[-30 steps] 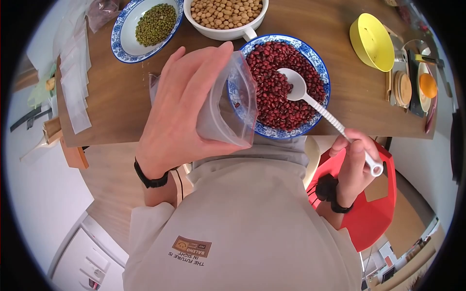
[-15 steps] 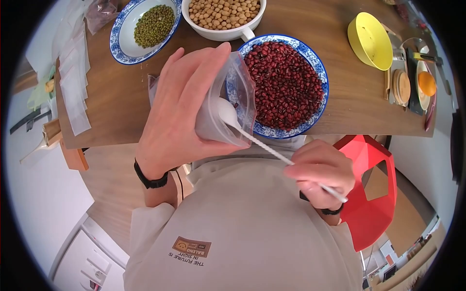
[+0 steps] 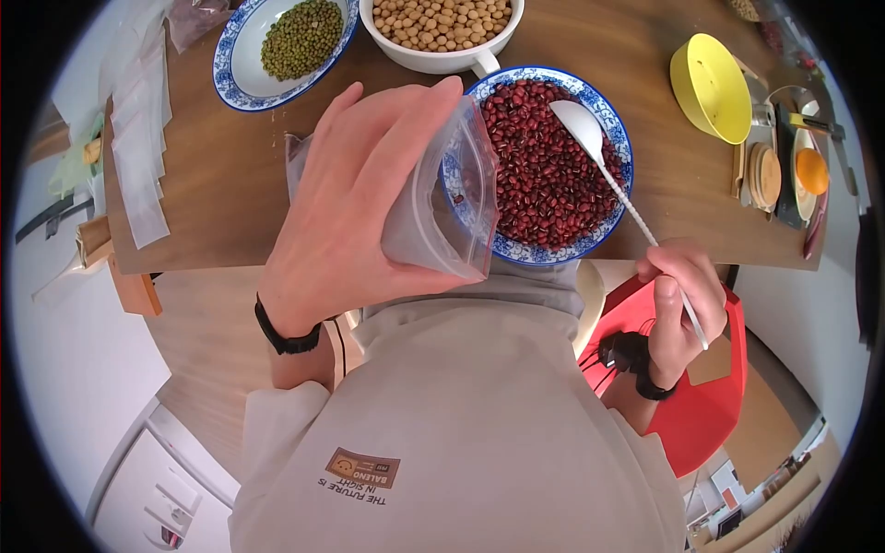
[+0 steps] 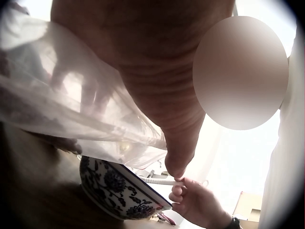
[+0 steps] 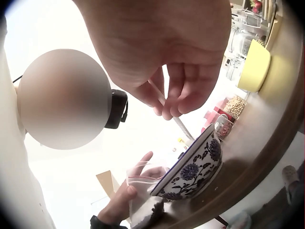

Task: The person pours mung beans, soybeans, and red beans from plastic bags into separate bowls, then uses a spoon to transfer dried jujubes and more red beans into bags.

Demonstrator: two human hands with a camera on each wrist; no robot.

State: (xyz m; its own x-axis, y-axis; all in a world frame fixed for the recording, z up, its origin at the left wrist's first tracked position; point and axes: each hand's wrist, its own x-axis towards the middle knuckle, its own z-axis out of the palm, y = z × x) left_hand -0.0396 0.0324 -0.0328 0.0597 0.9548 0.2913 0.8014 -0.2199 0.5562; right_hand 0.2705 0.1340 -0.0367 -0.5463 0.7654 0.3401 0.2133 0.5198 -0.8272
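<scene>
My left hand (image 3: 355, 207) grips a clear zip bag (image 3: 438, 221), its mouth held open toward the right. The bag's edge overlaps the left rim of a blue-and-white bowl (image 3: 612, 111) full of red beans (image 3: 544, 184). In my right hand (image 3: 684, 300) the long handle of a white spoon (image 3: 583, 127) is pinched between thumb and fingers. The spoon's bowl is over the beans, near the far right of the heap. In the right wrist view the handle (image 5: 183, 128) slants down from my fingertips toward the patterned bowl (image 5: 190, 174).
Behind stand a dish (image 3: 230, 74) of green beans and a white pot (image 3: 433, 63) of round tan beans. Flat clear bags (image 3: 138, 175) lie along the left table edge. At right are a yellow bowl (image 3: 710, 88), a wooden lid (image 3: 764, 175) and an orange ball-like thing (image 3: 812, 171).
The spoon went from the beans into the bag's mouth, then came back over the bean bowl. My right hand swung left, then right again, while my left hand kept holding the bag.
</scene>
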